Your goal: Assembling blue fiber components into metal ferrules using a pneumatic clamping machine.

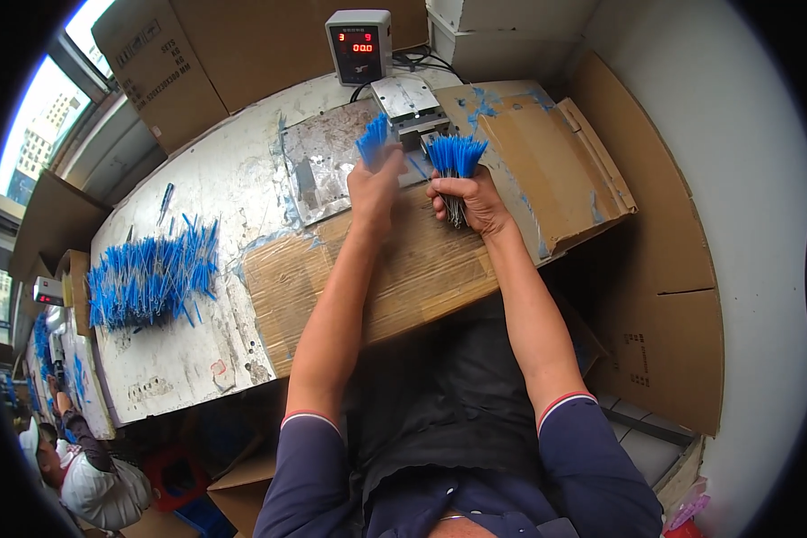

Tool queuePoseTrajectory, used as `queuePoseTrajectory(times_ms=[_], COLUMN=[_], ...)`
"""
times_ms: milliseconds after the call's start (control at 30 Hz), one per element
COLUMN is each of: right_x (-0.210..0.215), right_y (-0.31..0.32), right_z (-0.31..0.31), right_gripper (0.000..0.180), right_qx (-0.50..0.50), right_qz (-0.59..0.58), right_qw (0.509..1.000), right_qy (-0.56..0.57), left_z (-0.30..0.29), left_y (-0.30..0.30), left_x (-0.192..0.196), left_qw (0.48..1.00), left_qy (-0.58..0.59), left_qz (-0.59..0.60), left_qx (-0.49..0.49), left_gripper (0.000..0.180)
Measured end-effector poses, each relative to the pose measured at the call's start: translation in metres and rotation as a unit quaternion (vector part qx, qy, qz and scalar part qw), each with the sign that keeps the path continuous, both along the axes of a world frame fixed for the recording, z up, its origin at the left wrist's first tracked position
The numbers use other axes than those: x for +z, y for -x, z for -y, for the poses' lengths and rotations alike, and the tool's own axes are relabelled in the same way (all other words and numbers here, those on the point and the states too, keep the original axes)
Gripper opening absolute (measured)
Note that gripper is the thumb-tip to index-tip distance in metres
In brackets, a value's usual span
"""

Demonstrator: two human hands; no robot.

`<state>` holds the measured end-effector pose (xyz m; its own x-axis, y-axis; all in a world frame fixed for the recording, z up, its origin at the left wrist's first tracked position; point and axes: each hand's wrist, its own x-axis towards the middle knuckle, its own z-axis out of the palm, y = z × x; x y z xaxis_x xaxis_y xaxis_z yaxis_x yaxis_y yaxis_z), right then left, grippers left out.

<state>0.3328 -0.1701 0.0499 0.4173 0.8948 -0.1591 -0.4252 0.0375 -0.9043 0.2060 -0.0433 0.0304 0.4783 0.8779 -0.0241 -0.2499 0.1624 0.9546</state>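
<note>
A thick bundle of blue-tipped wires (455,154) is gripped in the right hand (468,195), thumb pressed across the front and fingers wrapped round the thin stems, with the blue ends fanned upward. A smaller blue bunch (372,136) is held upright by the left hand (377,184), which appears closed round it; blur hides exactly how the fingers are placed. Both are held above the near edge of the metal plate (332,148), in front of the metal block (412,100). More wires lie in a loose pile (148,280) on the desk (238,170), well to the left.

For good handling, the stems should be clasped firmly enough that none slips, yet lightly enough that none is bent. The blue ends are best kept level and pointed one way, and the bunches kept clear of the block's edges.
</note>
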Motion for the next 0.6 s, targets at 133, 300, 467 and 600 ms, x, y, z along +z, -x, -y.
queuePoseTrajectory(times_ms=[133,300,467,600], right_x=[-0.001,0.000,0.000,-0.005], right_y=[-0.006,-0.009,-0.010,-0.009], right_z=[0.001,0.001,0.000,-0.004], right_gripper=[0.026,0.023,0.023,0.024], right_qx=[0.016,0.028,0.022,-0.018], right_qz=[0.011,-0.020,-0.033,-0.070], right_qw=[1.000,0.999,0.998,0.994], right_qy=[-0.008,-0.021,-0.054,-0.083], left_z=[-0.001,-0.004,-0.009,-0.019], left_y=[0.000,0.005,0.011,0.018], left_x=[0.005,0.008,0.008,-0.002], left_qw=[0.998,0.996,0.993,0.996], left_qy=[0.001,-0.010,-0.017,0.077], left_qz=[-0.062,-0.079,-0.095,0.014], left_qx=[-0.012,-0.042,-0.061,-0.050], left_gripper=[0.017,0.020,0.019,0.016])
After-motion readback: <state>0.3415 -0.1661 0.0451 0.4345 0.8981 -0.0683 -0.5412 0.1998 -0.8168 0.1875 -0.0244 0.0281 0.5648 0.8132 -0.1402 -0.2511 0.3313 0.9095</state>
